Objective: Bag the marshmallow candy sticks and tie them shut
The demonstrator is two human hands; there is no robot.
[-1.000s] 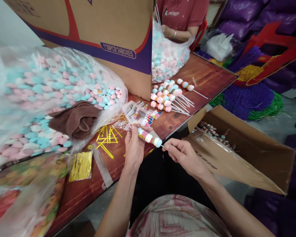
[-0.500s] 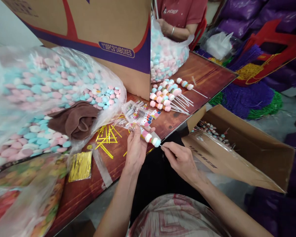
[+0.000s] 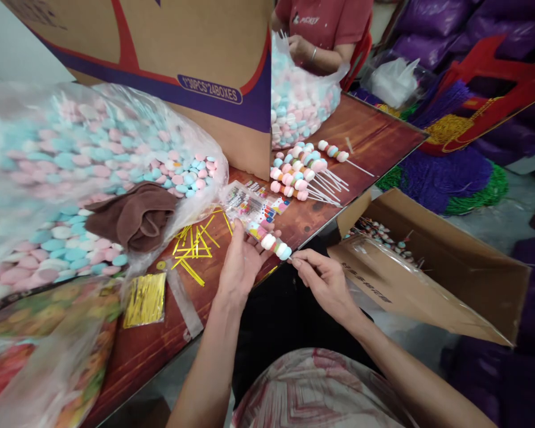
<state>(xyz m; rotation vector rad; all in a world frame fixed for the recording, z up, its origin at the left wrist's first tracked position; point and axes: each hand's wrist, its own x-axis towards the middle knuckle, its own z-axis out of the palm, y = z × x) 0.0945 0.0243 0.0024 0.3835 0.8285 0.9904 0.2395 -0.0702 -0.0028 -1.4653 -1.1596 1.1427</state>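
Observation:
A marshmallow skewer (image 3: pixel 275 246) with white, blue and pink pieces lies at the table's front edge, its upper part inside a printed clear plastic bag (image 3: pixel 253 227). My left hand (image 3: pixel 242 261) is beneath the bag and skewer, palm up, thumb raised and fingers apart. With thumb and finger closed, my right hand (image 3: pixel 323 279) pinches the stick at the skewer's lower end. More printed bags (image 3: pixel 245 201) lie just beyond my left hand. Gold twist ties (image 3: pixel 198 246) are scattered to its left.
Finished skewers (image 3: pixel 296 172) lie on the table's right side. A large bag of marshmallows (image 3: pixel 71 142), a brown cloth (image 3: pixel 136 217) and a pack of ties (image 3: pixel 145 300) are at left. A tall carton (image 3: pixel 182 59) stands behind. An open box (image 3: pixel 463 255) holds skewers. A co-worker (image 3: pixel 321 35) sits opposite.
My left thumb has lifted away from the bag and the left fingers have loosened, the hand shifting slightly left. My right hand stays on the stick, moved slightly up.

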